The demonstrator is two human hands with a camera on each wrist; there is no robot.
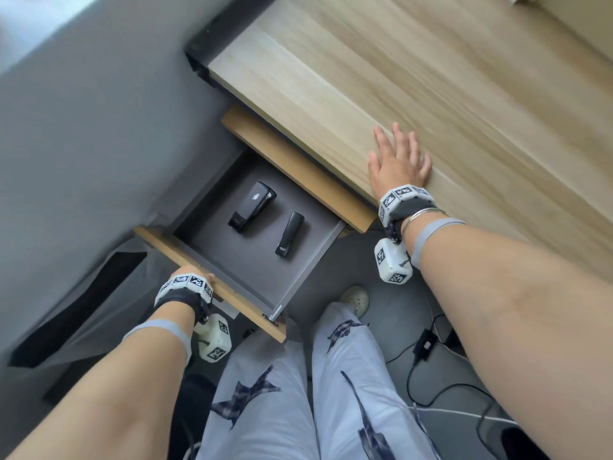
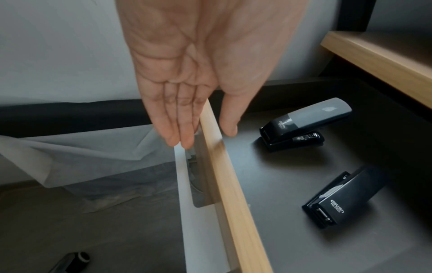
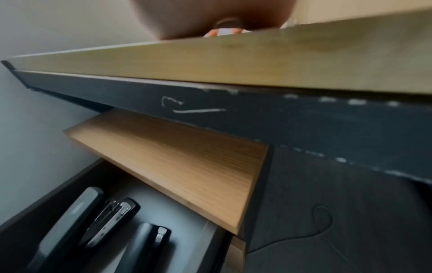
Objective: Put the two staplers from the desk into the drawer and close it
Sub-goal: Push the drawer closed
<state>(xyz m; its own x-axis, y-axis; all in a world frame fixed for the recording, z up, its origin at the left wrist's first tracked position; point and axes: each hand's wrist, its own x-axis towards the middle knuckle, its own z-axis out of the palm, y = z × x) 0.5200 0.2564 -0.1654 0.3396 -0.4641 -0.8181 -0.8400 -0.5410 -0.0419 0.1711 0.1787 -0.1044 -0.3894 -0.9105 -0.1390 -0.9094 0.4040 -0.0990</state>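
Note:
Two black staplers lie on the dark floor of the pulled-out drawer (image 1: 295,273): a larger stapler (image 1: 251,207) (image 2: 304,123) (image 3: 63,232) and a smaller stapler (image 1: 289,234) (image 2: 343,195) (image 3: 149,245) to its right. My left hand (image 1: 195,277) (image 2: 198,118) is at the drawer's wooden front panel (image 1: 212,287) (image 2: 229,184), fingers straight on the outer side and thumb on the inner side. My right hand (image 1: 398,161) lies flat with spread fingers on the wooden desk top (image 1: 431,78), near its front edge; the right wrist view shows only the heel of the palm.
A closed upper drawer front (image 1: 292,167) (image 3: 182,162) sits above the open one. A grey wall is at the left with a thin white sheet (image 2: 81,157) on the floor. My legs (image 1: 315,393), a shoe and black cables (image 1: 431,360) are on the floor below.

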